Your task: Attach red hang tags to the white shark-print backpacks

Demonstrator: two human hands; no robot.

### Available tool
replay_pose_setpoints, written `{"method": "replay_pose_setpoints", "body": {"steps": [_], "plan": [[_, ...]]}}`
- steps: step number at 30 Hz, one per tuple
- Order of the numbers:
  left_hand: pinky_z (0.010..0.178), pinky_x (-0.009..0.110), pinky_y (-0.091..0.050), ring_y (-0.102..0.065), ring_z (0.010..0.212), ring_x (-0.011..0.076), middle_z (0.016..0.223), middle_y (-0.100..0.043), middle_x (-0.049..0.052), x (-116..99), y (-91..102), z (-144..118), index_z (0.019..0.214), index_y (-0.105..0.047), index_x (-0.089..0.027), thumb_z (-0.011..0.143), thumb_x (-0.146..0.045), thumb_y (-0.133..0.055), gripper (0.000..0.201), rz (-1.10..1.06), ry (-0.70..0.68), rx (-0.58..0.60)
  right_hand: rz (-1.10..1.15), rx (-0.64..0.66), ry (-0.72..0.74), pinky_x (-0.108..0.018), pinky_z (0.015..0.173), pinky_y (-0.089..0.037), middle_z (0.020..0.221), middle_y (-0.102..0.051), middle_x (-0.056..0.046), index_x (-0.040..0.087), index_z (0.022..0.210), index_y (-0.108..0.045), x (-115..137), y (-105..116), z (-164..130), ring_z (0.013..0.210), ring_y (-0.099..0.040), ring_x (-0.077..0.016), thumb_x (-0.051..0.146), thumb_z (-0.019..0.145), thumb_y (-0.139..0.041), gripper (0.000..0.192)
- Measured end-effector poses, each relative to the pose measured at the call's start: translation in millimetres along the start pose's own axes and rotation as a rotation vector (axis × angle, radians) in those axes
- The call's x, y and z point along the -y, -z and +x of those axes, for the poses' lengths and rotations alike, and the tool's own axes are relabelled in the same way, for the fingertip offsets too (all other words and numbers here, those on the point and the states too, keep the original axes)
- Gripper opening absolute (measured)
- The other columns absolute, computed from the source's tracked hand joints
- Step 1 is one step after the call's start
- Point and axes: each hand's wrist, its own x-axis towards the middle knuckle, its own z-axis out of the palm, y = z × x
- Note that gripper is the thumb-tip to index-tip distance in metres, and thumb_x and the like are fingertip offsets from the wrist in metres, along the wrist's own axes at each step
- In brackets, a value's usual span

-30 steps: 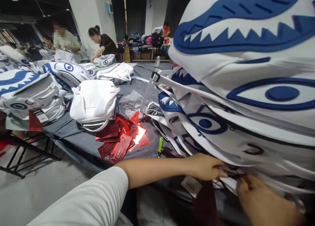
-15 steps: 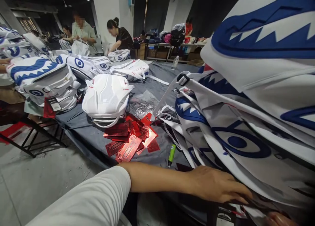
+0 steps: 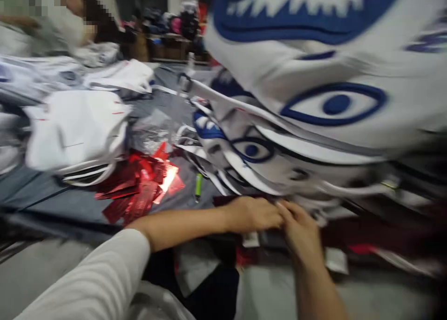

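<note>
Left hand (image 3: 253,213) and right hand (image 3: 300,229): fingertips meeting under the bag stack (image 3: 314,124), apparently pinching something there; blur hides the grip.

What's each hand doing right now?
Left hand: fingers curled at the base of the backpack pile; grip cannot be told.
Right hand: same spot, too blurred to tell.

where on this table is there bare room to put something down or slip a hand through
Bare dark grey cloth shows at the near left edge, between the white backpack and the shiny red tags. A narrow strip lies round the green marker. The right is crowded: stacked white-and-blue shark-face backpacks overhang the left hand and right hand.
</note>
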Motion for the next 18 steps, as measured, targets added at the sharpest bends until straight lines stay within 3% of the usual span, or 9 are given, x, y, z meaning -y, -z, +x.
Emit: {"method": "replay_pose_setpoints", "body": {"steps": [2,4,9,12,18], "plan": [[0.091,0.030,-0.049,-0.063,0.105,0.0199,0.120,-0.069,0.008,-2.2,-1.9,1.3,0.111,-0.066,-0.017,0.106,-0.026,-0.033,0.035,-0.061,0.173,-0.073,0.211,0.001,-0.120,-0.037,0.067,-0.048,0.072,-0.065,-0.004,0.019,0.073,-0.066,-0.3,4.1,-1.5,0.069,-0.058,-0.0216,0.061,0.062,-0.068,0.044],[0.088,0.032,-0.050,-0.063,0.107,0.0223,0.121,-0.067,0.009,-3.4,-4.8,2.7,0.108,-0.064,-0.018,0.106,-0.029,-0.036,0.030,-0.054,0.353,-0.119,0.305,-0.041,-0.125,-0.032,0.067,-0.045,0.069,-0.062,-0.001,0.020,0.073,-0.063,-0.3,2.4,2.1,0.066,-0.054,-0.0180,0.056,0.061,-0.071,0.038],[0.078,0.033,-0.050,-0.065,0.092,0.0219,0.107,-0.067,0.008,-13.9,-2.7,3.1,0.102,-0.064,-0.021,0.106,-0.041,-0.033,0.037,-0.112,0.538,0.002,0.459,0.014,-0.114,-0.028,0.066,-0.043,0.069,-0.058,0.003,0.020,0.074,-0.060,4.5,-6.9,1.1,0.065,-0.051,-0.0140,0.046,0.065,-0.072,0.030],[0.084,0.035,-0.050,-0.064,0.091,0.0210,0.098,-0.067,0.007,-9.7,-8.4,3.2,0.105,-0.064,-0.022,0.107,-0.040,-0.027,0.042,-0.231,0.552,0.022,0.516,0.028,-0.123,-0.027,0.066,-0.043,0.069,-0.056,0.003,0.021,0.075,-0.059,2.8,-8.6,-1.7,0.065,-0.051,-0.0136,0.045,0.066,-0.072,0.029],[0.099,0.030,-0.048,-0.062,0.105,0.0162,0.110,-0.068,0.006,-2.1,-31.4,12.4,0.113,-0.063,-0.021,0.103,-0.028,-0.040,0.026,-0.564,0.421,-0.075,0.444,0.014,-0.080,-0.030,0.071,-0.049,0.072,-0.062,0.001,0.020,0.075,-0.063,-12.2,5.2,-3.5,0.070,-0.057,-0.0154,0.049,0.068,-0.074,0.031]]}}
